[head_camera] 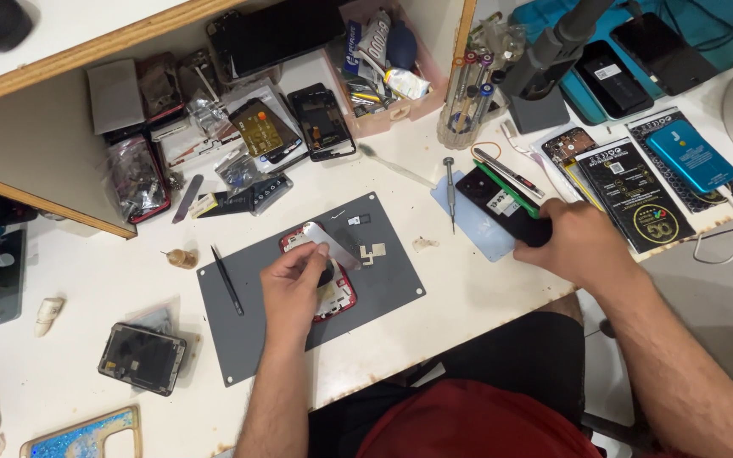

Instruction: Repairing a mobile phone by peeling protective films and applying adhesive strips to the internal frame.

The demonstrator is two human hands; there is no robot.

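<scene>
Grey work mat point(383, 280) is seen at centre. On it, a red opened phone point(337, 297) is pinned by the left hand point(293, 284), which pinches a metal shield plate point(332, 242). At 3 o'clock, a black phone point(502, 208) is gripped by the right hand point(579, 246). Disassembly is judged underway; careful lifting is called for.

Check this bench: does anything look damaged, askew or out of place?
The red phone under the left hand lies opened on the grey mat, small metal pieces loose beside it. The black phone under the right hand sits askew. A screen assembly lies alone near the table's front edge.
</scene>
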